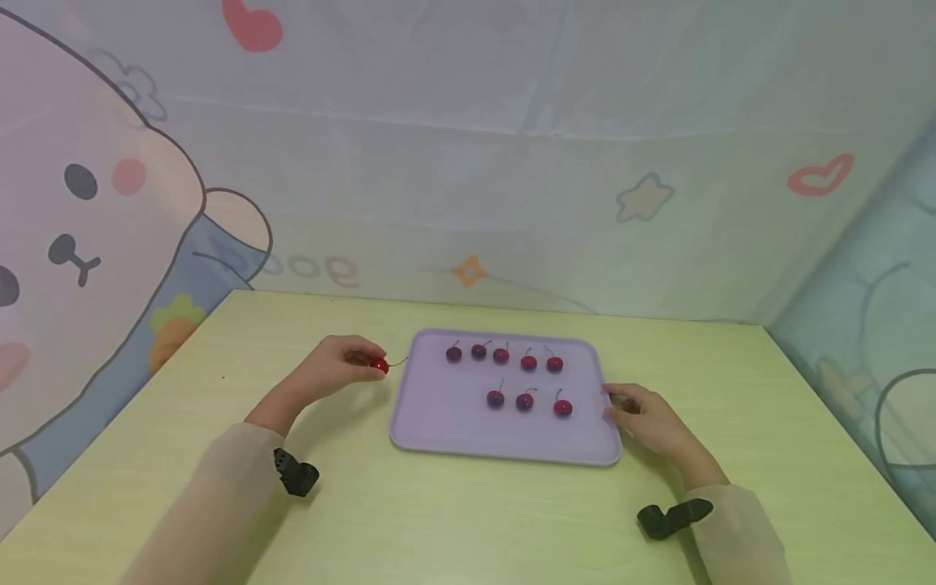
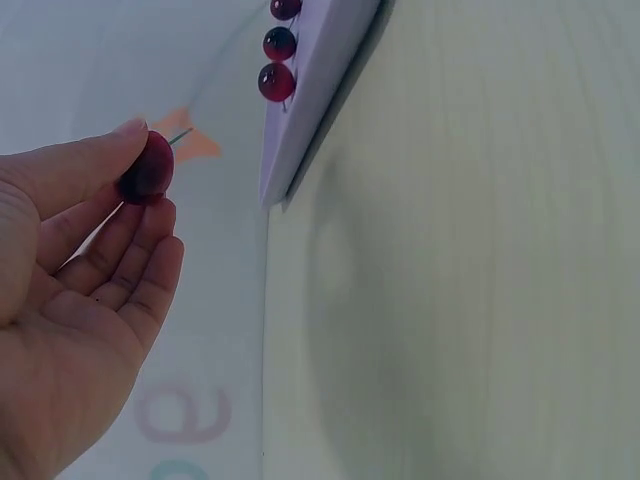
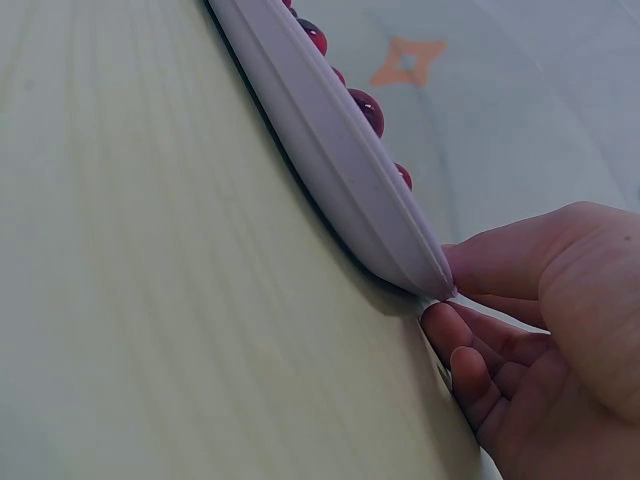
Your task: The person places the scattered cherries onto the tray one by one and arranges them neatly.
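Between thumb and fingertips, my left hand pinches a dark red cherry by its body. Its thin stem points right, toward the left rim of a lilac tray, and the cherry is off the table beside that rim. On the tray, several stemmed cherries form a back row. A shorter row of 3 cherries lies nearer the front, toward the right. My right hand holds the tray's right edge, its thumb at the rim and fingertips low against the edge in the right wrist view.
The tray rests on a pale yellow-green wooden table. Behind the table hangs a light cloth backdrop printed with a bear and small shapes. Each sleeve carries a small black wrist device.
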Action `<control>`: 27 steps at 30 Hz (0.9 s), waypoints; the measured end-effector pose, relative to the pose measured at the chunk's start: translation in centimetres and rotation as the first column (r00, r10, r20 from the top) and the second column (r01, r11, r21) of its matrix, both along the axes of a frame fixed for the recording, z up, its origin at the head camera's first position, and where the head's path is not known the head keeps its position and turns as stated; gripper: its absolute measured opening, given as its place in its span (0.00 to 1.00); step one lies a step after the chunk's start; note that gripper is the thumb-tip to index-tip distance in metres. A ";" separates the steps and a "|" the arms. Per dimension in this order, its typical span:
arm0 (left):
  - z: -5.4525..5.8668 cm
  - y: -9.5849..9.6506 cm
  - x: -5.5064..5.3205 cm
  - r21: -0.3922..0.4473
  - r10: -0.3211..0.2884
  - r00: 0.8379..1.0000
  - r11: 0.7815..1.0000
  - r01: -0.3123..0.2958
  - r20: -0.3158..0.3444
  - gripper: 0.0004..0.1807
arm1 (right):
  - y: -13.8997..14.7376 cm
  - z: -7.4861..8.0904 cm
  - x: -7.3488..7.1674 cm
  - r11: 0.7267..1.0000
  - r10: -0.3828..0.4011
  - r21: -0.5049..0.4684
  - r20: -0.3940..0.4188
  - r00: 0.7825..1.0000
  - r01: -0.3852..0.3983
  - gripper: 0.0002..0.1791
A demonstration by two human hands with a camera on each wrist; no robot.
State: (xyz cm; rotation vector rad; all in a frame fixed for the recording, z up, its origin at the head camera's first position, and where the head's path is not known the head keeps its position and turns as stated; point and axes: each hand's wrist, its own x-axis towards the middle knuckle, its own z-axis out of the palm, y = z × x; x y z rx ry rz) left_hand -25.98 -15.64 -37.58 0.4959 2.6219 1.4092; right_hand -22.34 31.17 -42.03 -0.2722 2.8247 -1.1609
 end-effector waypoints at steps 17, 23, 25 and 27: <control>-0.7 4.8 -0.9 0.018 -0.030 0.998 0.999 0.031 -0.046 0.19 | -0.1 0.2 0.1 1.000 0.000 -0.014 0.015 1.000 0.000 0.26; -1.2 6.4 -0.8 -0.006 -0.049 0.998 0.999 0.049 -0.042 0.17 | -0.1 0.2 0.1 1.000 0.000 -0.010 0.010 1.000 0.000 0.25; -1.5 6.9 -0.9 -0.021 -0.050 0.998 0.999 0.049 -0.040 0.17 | -0.1 0.1 0.1 1.000 0.000 -0.010 0.010 1.000 0.001 0.25; -1.8 7.4 -0.9 -0.035 -0.049 0.998 0.998 0.048 -0.039 0.17 | -0.1 0.1 0.1 1.000 -0.002 -0.010 0.012 1.000 0.002 0.25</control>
